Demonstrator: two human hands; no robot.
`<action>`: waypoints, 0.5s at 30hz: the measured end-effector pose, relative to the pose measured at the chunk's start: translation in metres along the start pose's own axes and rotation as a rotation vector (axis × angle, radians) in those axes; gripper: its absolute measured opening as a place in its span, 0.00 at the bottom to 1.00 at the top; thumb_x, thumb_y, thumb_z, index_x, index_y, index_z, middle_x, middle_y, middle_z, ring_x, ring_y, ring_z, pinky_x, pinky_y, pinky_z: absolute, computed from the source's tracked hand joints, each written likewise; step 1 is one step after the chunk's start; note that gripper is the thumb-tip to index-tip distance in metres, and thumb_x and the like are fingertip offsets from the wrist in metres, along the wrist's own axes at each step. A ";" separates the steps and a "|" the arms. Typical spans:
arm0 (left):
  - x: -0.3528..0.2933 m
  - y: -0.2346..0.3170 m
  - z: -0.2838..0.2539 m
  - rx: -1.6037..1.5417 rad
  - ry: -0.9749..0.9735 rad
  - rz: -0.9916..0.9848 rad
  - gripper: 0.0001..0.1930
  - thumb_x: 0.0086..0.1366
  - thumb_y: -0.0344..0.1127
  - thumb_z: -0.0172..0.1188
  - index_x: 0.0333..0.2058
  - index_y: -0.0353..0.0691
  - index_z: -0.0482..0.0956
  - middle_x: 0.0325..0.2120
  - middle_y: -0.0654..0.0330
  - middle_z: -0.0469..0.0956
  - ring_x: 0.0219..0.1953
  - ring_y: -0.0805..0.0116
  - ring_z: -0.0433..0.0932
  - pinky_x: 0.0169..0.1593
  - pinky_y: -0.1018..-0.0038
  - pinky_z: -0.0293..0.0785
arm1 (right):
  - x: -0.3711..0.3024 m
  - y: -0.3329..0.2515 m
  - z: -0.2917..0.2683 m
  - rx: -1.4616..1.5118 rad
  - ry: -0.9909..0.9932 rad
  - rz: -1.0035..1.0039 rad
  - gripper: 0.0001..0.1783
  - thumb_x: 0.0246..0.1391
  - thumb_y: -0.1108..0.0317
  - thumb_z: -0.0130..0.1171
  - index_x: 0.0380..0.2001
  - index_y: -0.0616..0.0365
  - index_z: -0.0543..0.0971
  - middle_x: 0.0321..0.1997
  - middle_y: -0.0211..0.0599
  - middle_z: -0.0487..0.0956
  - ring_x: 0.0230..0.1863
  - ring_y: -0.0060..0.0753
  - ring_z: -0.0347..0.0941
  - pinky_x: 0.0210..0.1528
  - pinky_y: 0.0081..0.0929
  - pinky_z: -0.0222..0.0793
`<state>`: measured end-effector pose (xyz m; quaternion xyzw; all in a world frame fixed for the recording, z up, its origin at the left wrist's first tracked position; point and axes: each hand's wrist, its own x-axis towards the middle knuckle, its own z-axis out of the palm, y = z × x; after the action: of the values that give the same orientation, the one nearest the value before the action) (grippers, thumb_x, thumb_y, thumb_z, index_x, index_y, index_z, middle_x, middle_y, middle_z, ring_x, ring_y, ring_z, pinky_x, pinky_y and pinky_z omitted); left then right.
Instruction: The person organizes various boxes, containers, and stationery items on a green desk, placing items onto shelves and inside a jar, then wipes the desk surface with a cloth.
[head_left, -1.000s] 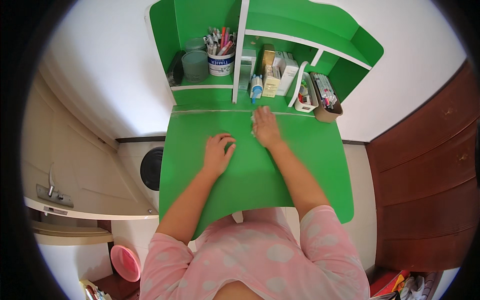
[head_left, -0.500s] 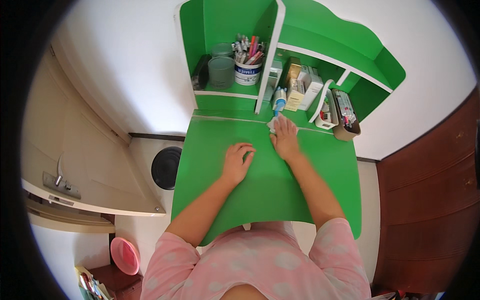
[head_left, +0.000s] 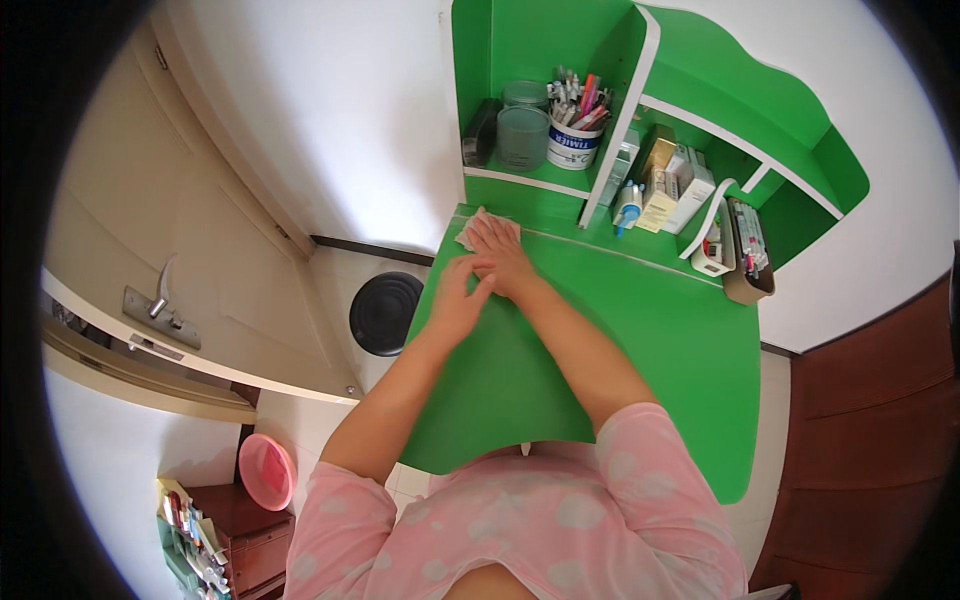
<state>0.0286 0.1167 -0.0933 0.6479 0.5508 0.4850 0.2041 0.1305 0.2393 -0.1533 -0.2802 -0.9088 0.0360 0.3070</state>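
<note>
My right hand (head_left: 503,262) holds a pale, crumpled cloth (head_left: 481,219) down against the far left corner of the green desk (head_left: 620,340), its fingers spread over it. Much of the cloth is hidden beneath the palm and fingers. Close beside that hand is my left hand (head_left: 458,302), with loosely bent fingers that hold nothing. Its fingertips overlap the back of the right hand near the wrist in view; I cannot tell whether they touch.
A green shelf unit with white edges rises behind the desk, holding a white tub of pens (head_left: 574,143), greenish jars (head_left: 522,138), small boxes (head_left: 660,200) and a brown pen holder (head_left: 748,285). A black round stool (head_left: 386,313) stands left, near an open door (head_left: 220,280).
My right hand has swept the cloth leftward along the desk's back edge, away from the small boxes. My left hand has come up next to it. The whole view has shifted.
</note>
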 end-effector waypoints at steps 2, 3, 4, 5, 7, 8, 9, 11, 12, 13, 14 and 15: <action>-0.010 -0.012 -0.024 0.060 0.042 0.035 0.12 0.59 0.30 0.57 0.43 0.37 0.74 0.43 0.54 0.73 0.50 0.59 0.70 0.57 0.69 0.62 | 0.017 -0.010 0.012 -0.025 -0.006 0.042 0.31 0.49 0.58 0.54 0.56 0.60 0.66 0.65 0.46 0.59 0.70 0.48 0.45 0.69 0.47 0.38; -0.017 -0.017 -0.035 0.109 0.054 -0.006 0.12 0.60 0.30 0.57 0.43 0.37 0.74 0.43 0.54 0.72 0.50 0.59 0.69 0.57 0.68 0.62 | 0.021 -0.014 0.014 -0.018 -0.005 0.042 0.31 0.49 0.58 0.54 0.56 0.60 0.66 0.65 0.46 0.59 0.70 0.48 0.45 0.69 0.47 0.38; -0.024 -0.021 -0.043 0.158 0.064 -0.044 0.13 0.60 0.31 0.56 0.44 0.37 0.74 0.44 0.54 0.72 0.50 0.59 0.69 0.57 0.68 0.62 | 0.025 -0.017 0.014 -0.017 -0.040 0.055 0.31 0.51 0.57 0.53 0.57 0.59 0.66 0.66 0.46 0.58 0.70 0.48 0.46 0.69 0.48 0.39; -0.031 -0.027 -0.048 0.161 0.064 -0.048 0.13 0.60 0.31 0.56 0.44 0.37 0.74 0.44 0.54 0.72 0.50 0.59 0.69 0.57 0.68 0.62 | 0.028 -0.022 0.013 -0.018 -0.078 0.065 0.31 0.53 0.55 0.52 0.58 0.58 0.65 0.67 0.46 0.57 0.69 0.49 0.47 0.69 0.48 0.39; -0.045 -0.038 -0.054 0.148 0.105 -0.140 0.13 0.59 0.33 0.58 0.43 0.38 0.74 0.44 0.53 0.72 0.49 0.54 0.69 0.55 0.65 0.63 | 0.028 -0.031 0.008 0.008 -0.134 0.024 0.30 0.52 0.55 0.53 0.56 0.59 0.67 0.66 0.46 0.58 0.69 0.48 0.47 0.68 0.49 0.39; -0.048 -0.039 -0.056 0.146 0.103 -0.138 0.13 0.59 0.33 0.58 0.43 0.38 0.74 0.44 0.53 0.72 0.49 0.54 0.69 0.55 0.65 0.63 | 0.028 -0.033 0.006 0.026 -0.190 -0.020 0.30 0.50 0.55 0.54 0.55 0.59 0.68 0.66 0.46 0.59 0.69 0.48 0.48 0.68 0.50 0.38; -0.051 -0.040 -0.056 0.146 0.109 -0.126 0.14 0.59 0.33 0.58 0.44 0.38 0.73 0.44 0.53 0.72 0.50 0.54 0.68 0.55 0.65 0.63 | 0.025 -0.039 0.004 0.023 -0.189 -0.016 0.30 0.50 0.55 0.54 0.55 0.59 0.68 0.66 0.46 0.59 0.69 0.48 0.48 0.68 0.50 0.38; -0.055 -0.040 -0.055 0.141 0.113 -0.115 0.14 0.59 0.33 0.58 0.44 0.37 0.73 0.44 0.52 0.72 0.50 0.55 0.68 0.55 0.66 0.63 | 0.010 -0.058 0.004 0.042 -0.132 -0.207 0.29 0.50 0.54 0.55 0.54 0.57 0.69 0.65 0.47 0.60 0.67 0.48 0.50 0.67 0.52 0.40; -0.057 -0.041 -0.055 0.105 0.164 -0.123 0.14 0.60 0.33 0.57 0.44 0.37 0.73 0.44 0.52 0.71 0.50 0.56 0.68 0.55 0.66 0.63 | 0.001 -0.072 0.003 0.115 -0.097 -0.244 0.29 0.50 0.54 0.55 0.54 0.56 0.69 0.65 0.48 0.59 0.66 0.49 0.52 0.67 0.52 0.41; -0.059 -0.041 -0.055 0.071 0.215 -0.132 0.14 0.60 0.33 0.57 0.44 0.36 0.73 0.44 0.52 0.71 0.49 0.56 0.69 0.55 0.67 0.62 | -0.011 -0.084 -0.002 0.118 -0.104 -0.243 0.29 0.50 0.54 0.55 0.54 0.56 0.69 0.65 0.48 0.59 0.66 0.49 0.52 0.67 0.52 0.41; -0.062 -0.045 -0.058 0.031 0.209 -0.154 0.14 0.60 0.32 0.57 0.44 0.35 0.73 0.44 0.52 0.71 0.49 0.57 0.69 0.55 0.68 0.62 | -0.020 -0.099 -0.013 0.148 -0.187 -0.257 0.29 0.52 0.55 0.54 0.55 0.57 0.67 0.66 0.47 0.58 0.67 0.50 0.50 0.68 0.52 0.40; -0.062 -0.044 -0.059 0.026 0.206 -0.157 0.14 0.60 0.32 0.57 0.44 0.35 0.73 0.44 0.52 0.71 0.49 0.57 0.69 0.55 0.68 0.62 | -0.030 -0.107 -0.019 0.176 -0.267 -0.264 0.29 0.53 0.57 0.54 0.57 0.57 0.65 0.67 0.47 0.56 0.68 0.50 0.48 0.68 0.51 0.39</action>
<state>-0.0399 0.0578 -0.1277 0.5521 0.6241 0.5243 0.1756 0.1095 0.1315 -0.1286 -0.1235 -0.9636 0.1116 0.2091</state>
